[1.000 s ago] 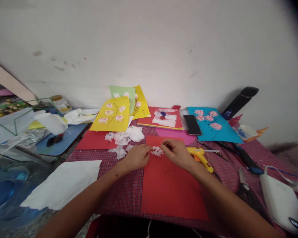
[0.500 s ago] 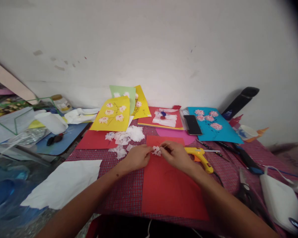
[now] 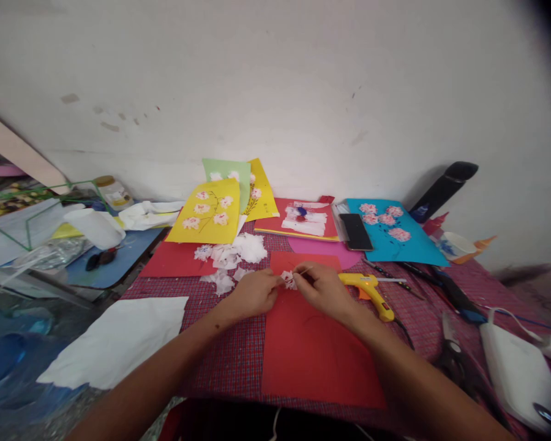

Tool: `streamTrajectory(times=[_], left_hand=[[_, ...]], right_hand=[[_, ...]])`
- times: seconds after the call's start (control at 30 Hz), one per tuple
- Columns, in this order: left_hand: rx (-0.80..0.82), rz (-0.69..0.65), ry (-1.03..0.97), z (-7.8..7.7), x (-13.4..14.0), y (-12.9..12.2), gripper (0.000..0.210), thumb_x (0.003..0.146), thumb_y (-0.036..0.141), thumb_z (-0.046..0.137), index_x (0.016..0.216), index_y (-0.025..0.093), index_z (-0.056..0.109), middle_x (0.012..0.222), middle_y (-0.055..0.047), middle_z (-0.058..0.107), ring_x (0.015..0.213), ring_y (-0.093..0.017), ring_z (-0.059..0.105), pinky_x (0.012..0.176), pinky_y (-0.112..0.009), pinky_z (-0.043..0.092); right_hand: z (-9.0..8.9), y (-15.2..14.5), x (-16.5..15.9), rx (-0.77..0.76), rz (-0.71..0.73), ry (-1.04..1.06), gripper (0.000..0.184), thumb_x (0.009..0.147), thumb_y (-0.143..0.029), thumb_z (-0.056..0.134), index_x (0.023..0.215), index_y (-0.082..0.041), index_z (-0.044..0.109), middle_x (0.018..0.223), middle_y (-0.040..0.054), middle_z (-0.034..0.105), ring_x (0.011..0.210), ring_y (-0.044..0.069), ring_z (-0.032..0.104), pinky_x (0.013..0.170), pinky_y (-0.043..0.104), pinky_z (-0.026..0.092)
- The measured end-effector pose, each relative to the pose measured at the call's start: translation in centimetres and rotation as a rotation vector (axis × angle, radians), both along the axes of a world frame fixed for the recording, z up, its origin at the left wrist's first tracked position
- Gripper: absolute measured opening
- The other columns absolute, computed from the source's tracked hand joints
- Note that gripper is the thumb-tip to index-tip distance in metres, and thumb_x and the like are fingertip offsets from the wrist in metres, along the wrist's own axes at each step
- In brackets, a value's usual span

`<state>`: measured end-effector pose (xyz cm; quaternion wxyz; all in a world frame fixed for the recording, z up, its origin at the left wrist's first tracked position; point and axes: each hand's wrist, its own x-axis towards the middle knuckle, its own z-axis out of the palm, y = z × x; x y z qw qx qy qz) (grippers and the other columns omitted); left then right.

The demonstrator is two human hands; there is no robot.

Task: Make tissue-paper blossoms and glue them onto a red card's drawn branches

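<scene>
A small crumpled white tissue-paper flower (image 3: pixel 288 279) with pinkish-red marks rests near the top of a red paper sheet (image 3: pixel 319 349). From the left, my left hand (image 3: pixel 257 291) has its fingers closed at the flower's edge. My right hand (image 3: pixel 324 286) pinches a thin stick (image 3: pixel 305 269) over the flower's right side; the stick's lower tip is hidden by the fingers. Just right of that hand lies a yellow hot glue gun (image 3: pixel 371 293) with a glue stick in its back. More crumpled white tissue pieces (image 3: pixel 229 254) are heaped beyond my left hand.
Behind stand yellow flower cards (image 3: pixel 206 211) and a blue flower sheet (image 3: pixel 392 236), with a phone (image 3: pixel 356 231) between. At right are scissors (image 3: pixel 452 349), a white power-bank-like device (image 3: pixel 521 367) and a small cup (image 3: pixel 457 244). White paper (image 3: pixel 119 340) overhangs the table's left edge.
My right hand has shifted slightly left over the flower with the thin stick. My left hand stays almost in place, and the flower shows more reddish marking.
</scene>
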<state>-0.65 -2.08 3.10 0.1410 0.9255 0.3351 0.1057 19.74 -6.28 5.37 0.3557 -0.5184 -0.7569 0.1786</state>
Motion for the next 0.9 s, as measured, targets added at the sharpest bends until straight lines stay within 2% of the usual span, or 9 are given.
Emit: streamTrajectory(times=[0.33, 0.57, 0.73, 0.9], left_hand=[[0.005, -0.007, 0.039, 0.0, 0.1, 0.1, 0.028, 0.085, 0.015, 0.047, 0.103, 0.021, 0.067, 0.096, -0.007, 0.066, 0.090, -0.021, 0.062, 0.079, -0.032, 0.048], [0.002, 0.003, 0.043, -0.1, 0.2, 0.0, 0.027, 0.086, 0.014, 0.046, 0.101, 0.021, 0.067, 0.095, -0.007, 0.066, 0.091, -0.021, 0.062, 0.081, -0.032, 0.048], [0.002, -0.001, 0.036, 0.0, 0.2, 0.0, 0.026, 0.087, 0.016, 0.046, 0.102, 0.020, 0.067, 0.096, -0.008, 0.066, 0.091, -0.022, 0.063, 0.080, -0.032, 0.048], [0.010, 0.001, 0.029, 0.1, 0.2, 0.0, 0.026, 0.087, 0.017, 0.046, 0.100, 0.020, 0.068, 0.091, -0.008, 0.066, 0.085, -0.022, 0.062, 0.076, -0.032, 0.048]], right_hand=[[-0.4, 0.1, 0.8, 0.021, -0.036, -0.105, 0.015, 0.091, -0.021, 0.052, 0.085, -0.020, 0.066, 0.082, 0.0039, 0.070, 0.074, 0.018, 0.064, 0.070, 0.029, 0.046], [-0.4, 0.1, 1.1, 0.036, -0.058, -0.016, 0.013, 0.090, -0.022, 0.053, 0.087, -0.020, 0.065, 0.080, 0.0032, 0.071, 0.071, 0.017, 0.065, 0.067, 0.028, 0.046], [0.1, -0.5, 0.6, 0.082, -0.014, 0.005, 0.013, 0.090, -0.020, 0.052, 0.086, -0.020, 0.064, 0.081, 0.0032, 0.070, 0.072, 0.016, 0.064, 0.068, 0.028, 0.046], [-0.2, -0.5, 0.4, 0.041, 0.032, -0.094, 0.015, 0.090, -0.018, 0.051, 0.085, -0.020, 0.065, 0.082, 0.0039, 0.071, 0.074, 0.017, 0.065, 0.069, 0.029, 0.046]])
